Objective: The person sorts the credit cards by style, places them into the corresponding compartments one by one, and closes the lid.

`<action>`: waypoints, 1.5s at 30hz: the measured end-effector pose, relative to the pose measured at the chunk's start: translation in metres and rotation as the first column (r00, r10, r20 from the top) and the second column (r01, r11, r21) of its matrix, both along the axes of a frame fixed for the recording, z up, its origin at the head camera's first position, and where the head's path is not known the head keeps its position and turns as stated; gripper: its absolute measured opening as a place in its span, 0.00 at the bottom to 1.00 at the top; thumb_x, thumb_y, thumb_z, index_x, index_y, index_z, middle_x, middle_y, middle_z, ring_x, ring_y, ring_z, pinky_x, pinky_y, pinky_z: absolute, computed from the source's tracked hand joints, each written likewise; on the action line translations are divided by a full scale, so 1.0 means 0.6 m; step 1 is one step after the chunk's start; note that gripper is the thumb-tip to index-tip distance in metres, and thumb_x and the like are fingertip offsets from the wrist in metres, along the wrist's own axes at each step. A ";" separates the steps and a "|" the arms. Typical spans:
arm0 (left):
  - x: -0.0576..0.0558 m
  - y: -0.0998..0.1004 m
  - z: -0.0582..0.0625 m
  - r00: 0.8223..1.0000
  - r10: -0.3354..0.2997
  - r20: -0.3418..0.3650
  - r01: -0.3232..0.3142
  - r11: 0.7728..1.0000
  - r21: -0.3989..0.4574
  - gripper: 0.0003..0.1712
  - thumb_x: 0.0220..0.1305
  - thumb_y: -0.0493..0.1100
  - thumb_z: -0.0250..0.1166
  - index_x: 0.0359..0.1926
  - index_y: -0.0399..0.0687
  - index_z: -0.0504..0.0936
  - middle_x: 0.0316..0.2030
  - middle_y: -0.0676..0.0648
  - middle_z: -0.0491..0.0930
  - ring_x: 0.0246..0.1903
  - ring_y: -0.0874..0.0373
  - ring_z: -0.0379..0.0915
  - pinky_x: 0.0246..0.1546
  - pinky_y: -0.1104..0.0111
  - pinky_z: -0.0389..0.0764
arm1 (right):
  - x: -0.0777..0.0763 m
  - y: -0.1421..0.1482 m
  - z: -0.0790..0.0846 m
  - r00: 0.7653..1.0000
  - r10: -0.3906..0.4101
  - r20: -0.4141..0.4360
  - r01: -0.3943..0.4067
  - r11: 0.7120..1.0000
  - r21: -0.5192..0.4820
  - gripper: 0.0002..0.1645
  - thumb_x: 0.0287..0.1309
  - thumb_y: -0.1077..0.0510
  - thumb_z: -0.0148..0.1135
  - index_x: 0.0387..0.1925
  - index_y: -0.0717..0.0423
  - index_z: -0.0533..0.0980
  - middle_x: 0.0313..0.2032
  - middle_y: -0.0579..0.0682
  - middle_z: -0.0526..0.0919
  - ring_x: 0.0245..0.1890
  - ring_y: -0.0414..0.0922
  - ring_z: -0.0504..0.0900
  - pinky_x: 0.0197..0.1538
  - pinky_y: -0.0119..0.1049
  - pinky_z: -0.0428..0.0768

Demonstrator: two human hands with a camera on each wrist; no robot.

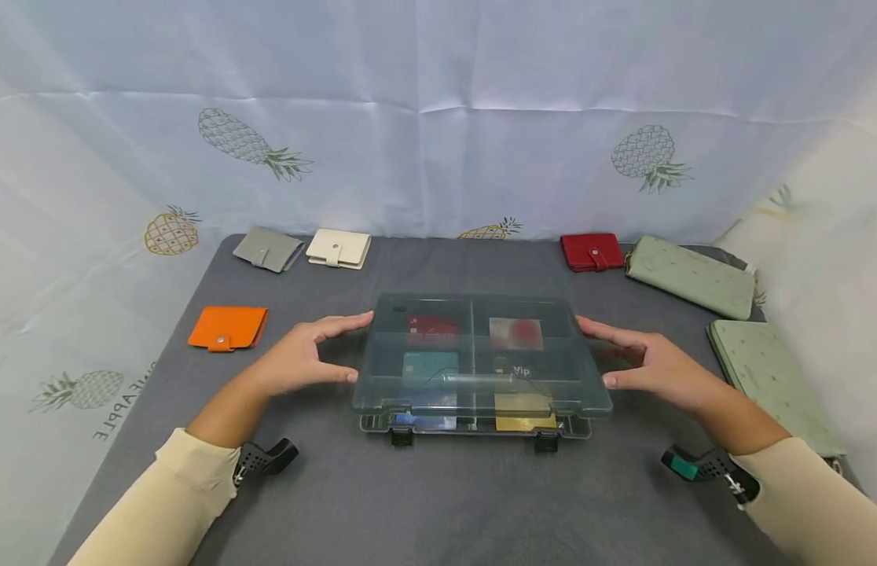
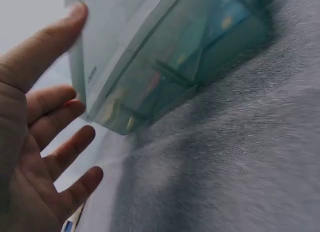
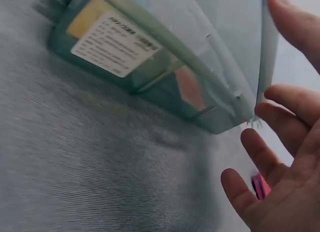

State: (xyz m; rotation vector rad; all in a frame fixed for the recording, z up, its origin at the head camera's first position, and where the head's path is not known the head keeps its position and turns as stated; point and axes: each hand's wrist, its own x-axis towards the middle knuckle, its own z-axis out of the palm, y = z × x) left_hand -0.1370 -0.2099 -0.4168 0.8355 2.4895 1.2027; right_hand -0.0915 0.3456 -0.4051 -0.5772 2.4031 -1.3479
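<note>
A clear greenish plastic organizer box (image 1: 474, 427) sits on the grey cloth, its hinged lid (image 1: 474, 306) tilted partly up. Through the lid show dividers and several cards, among them a teal card (image 1: 430, 365), a gold card (image 1: 525, 413) and a red card (image 1: 433, 330). My left hand (image 1: 304, 358) is at the lid's left edge, thumb and fingers extended with the fingertips at the rim. On the opposite side my right hand (image 1: 654, 365) mirrors it, fingertips at the lid's right edge. A white label (image 3: 115, 45) is stuck to the box's right wall in the right wrist view.
On the left lie an orange wallet (image 1: 229, 328), a grey wallet (image 1: 269, 249) and a cream wallet (image 1: 339, 248). A red wallet (image 1: 592, 251) and two pale green long wallets (image 1: 693, 275) lie at the right. A pineapple-print curtain (image 1: 382, 173) hangs behind the table.
</note>
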 end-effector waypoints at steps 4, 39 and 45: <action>-0.028 0.014 -0.005 1.000 -0.015 0.020 0.015 1.000 -0.016 0.54 0.59 0.46 0.83 0.82 0.49 0.67 0.79 0.45 0.65 0.77 0.42 0.61 0.74 0.38 0.61 | -0.030 0.005 -0.015 0.999 -0.002 0.036 0.003 1.000 -0.028 0.48 0.69 0.64 0.70 0.84 0.48 0.61 0.83 0.53 0.59 0.79 0.38 0.60 0.71 0.31 0.68; 0.024 0.084 -0.054 0.787 -0.102 -0.609 0.083 0.995 -0.058 0.28 0.54 0.42 0.85 0.56 0.49 0.88 0.60 0.45 0.79 0.65 0.43 0.70 0.67 0.48 0.71 | -0.005 -0.384 -0.034 0.703 0.265 -0.660 0.142 0.857 0.496 0.46 0.58 0.35 0.79 0.74 0.45 0.76 0.74 0.52 0.73 0.73 0.55 0.70 0.74 0.62 0.65; 0.024 0.105 -0.060 0.765 -0.042 -0.643 -0.013 0.997 -0.080 0.25 0.51 0.40 0.87 0.48 0.49 0.86 0.55 0.43 0.78 0.61 0.39 0.70 0.63 0.44 0.74 | -0.009 -0.416 -0.055 0.615 0.245 -0.750 0.280 0.821 0.498 0.43 0.56 0.41 0.83 0.71 0.45 0.77 0.70 0.54 0.76 0.68 0.56 0.74 0.69 0.64 0.71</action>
